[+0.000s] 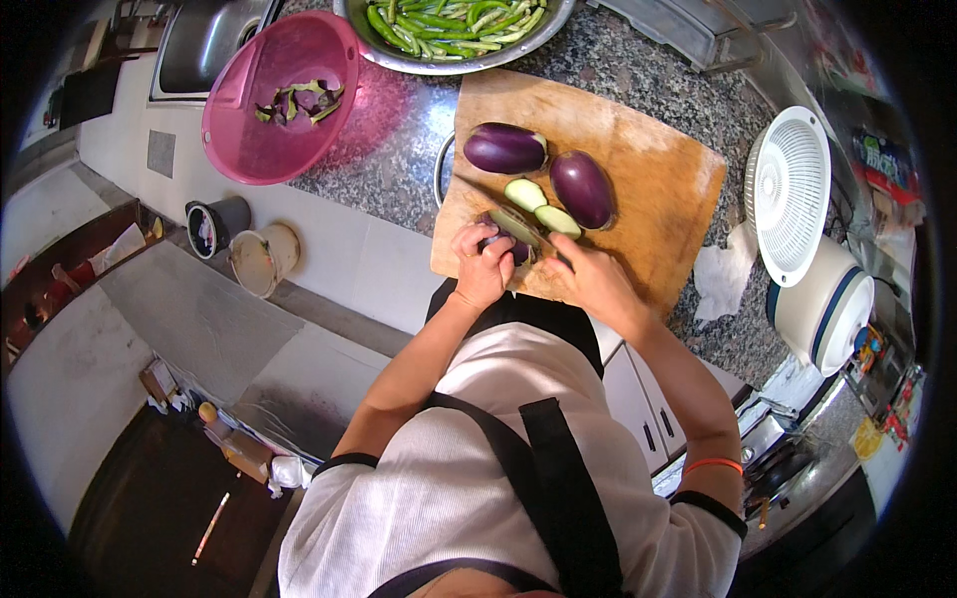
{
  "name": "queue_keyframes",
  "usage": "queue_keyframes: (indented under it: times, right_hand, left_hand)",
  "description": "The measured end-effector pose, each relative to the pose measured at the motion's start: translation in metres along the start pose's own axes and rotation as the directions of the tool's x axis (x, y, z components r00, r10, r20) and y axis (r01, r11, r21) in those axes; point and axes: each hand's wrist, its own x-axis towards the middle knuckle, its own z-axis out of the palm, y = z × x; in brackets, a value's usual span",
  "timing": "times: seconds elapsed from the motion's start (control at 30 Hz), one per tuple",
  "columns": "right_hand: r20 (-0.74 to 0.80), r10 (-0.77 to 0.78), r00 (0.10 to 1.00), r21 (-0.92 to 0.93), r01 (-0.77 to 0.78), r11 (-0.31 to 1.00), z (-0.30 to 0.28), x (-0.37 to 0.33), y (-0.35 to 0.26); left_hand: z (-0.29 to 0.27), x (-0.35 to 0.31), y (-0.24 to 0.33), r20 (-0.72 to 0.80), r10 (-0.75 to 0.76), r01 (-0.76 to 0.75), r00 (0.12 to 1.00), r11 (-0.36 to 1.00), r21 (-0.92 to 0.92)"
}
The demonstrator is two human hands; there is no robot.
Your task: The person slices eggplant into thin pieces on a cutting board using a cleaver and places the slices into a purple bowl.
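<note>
Cutting eggplant (521,253) on a wooden board (653,189)

Clutching the eggplant by the board's near edge with a curled left hand (482,264); grasping a knife (516,229) with the right hand (596,284). Just short of two pale slices (524,194) and two whole eggplants (582,189).

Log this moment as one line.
left hand: on eggplant piece | right hand: holding knife | cutting board: two large eggplants, two pale slices
</note>
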Motion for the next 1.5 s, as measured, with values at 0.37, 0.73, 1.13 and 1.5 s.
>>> queue_keyframes:
  times: [0.37, 0.73, 1.13, 1.5]
  right_hand:
    - [-0.061, -0.113, 0.992, -0.159, 0.102, 0.982, -0.038, -0.076, -0.026]
    - [-0.029, -0.092, 0.995, -0.199, 0.085, 0.976, -0.041, -0.072, -0.029]
    - [0.184, 0.106, 0.977, -0.215, -0.065, 0.974, -0.022, -0.040, -0.032]
    - [0.017, 0.025, 1.000, -0.131, -0.022, 0.991, 0.014, -0.003, -0.016]
  left_hand:
    - [0.010, -0.013, -0.004, -0.072, -0.068, 0.072, 0.995, 0.996, 0.046]
    - [0.010, -0.014, -0.010, -0.056, -0.078, 0.080, 0.995, 0.996, 0.032]
    - [0.008, -0.012, -0.009, -0.079, 0.013, -0.010, 0.997, 0.999, 0.036]
    - [0.002, -0.004, -0.002, -0.048, -0.044, 0.043, 0.998, 0.999, -0.032]
